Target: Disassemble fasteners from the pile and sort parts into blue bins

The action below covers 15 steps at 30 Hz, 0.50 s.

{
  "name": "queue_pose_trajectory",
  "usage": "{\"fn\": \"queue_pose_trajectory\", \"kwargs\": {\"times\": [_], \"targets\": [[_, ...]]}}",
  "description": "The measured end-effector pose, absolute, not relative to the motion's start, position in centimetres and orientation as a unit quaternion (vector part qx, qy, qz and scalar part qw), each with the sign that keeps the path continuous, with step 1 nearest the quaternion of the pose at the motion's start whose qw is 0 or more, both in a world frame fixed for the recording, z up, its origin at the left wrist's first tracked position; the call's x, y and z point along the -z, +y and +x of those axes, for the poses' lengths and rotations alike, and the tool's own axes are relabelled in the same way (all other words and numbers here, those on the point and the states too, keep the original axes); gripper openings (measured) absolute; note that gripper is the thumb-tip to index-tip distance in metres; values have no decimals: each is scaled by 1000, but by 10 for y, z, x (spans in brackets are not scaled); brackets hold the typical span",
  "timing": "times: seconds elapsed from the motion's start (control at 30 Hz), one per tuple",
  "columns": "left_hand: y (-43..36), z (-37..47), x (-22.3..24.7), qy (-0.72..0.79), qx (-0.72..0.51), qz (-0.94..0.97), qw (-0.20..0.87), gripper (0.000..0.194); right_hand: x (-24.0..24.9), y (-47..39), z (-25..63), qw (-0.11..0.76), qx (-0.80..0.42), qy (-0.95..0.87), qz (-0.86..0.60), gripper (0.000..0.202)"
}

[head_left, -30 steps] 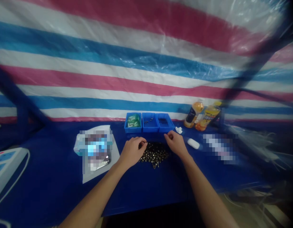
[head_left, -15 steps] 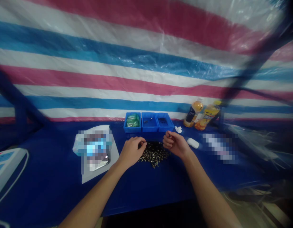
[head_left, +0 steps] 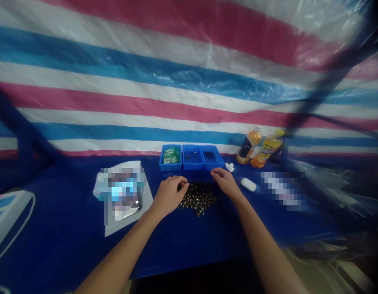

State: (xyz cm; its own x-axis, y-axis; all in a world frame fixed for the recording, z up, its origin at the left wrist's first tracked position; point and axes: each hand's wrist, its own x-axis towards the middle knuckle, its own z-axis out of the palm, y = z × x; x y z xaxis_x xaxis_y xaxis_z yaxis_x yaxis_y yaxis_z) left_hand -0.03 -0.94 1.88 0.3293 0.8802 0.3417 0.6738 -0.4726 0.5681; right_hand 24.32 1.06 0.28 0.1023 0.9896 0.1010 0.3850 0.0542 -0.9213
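Note:
A pile of small brassy metal parts lies on the blue table between my hands. At the pile's left edge, my left hand is closed, thumb and fingertips together; anything between them is too small to make out. My right hand is pinched above the pile's right side, near the front of the right blue bin, and what it may hold is hidden. Three blue bins stand in a row behind the pile. Green packets fill the left one, a few small parts lie in the middle one, and the right one holds dark pieces.
Two bottles, one beside another, stand at the back right. Near them are crumpled tissue and a white case. A white sheet with a bag lies left; a white power strip sits far left.
My right hand has turned palm down, its fingertips now reaching toward the right bin. My left hand has stayed almost in place.

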Motion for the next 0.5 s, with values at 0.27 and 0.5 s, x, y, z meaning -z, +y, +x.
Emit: {"fn": "queue_pose_trajectory", "kwargs": {"times": [0.27, 0.5], "targets": [[-9, 0, -18, 486, -319, 798, 158, 15, -3, 6, 261, 250, -203, -774, -545, 26], [-9, 0, -17, 485, -318, 799, 159, 14, 0, 7, 256, 226, -161, -781, -559, 21]]}}
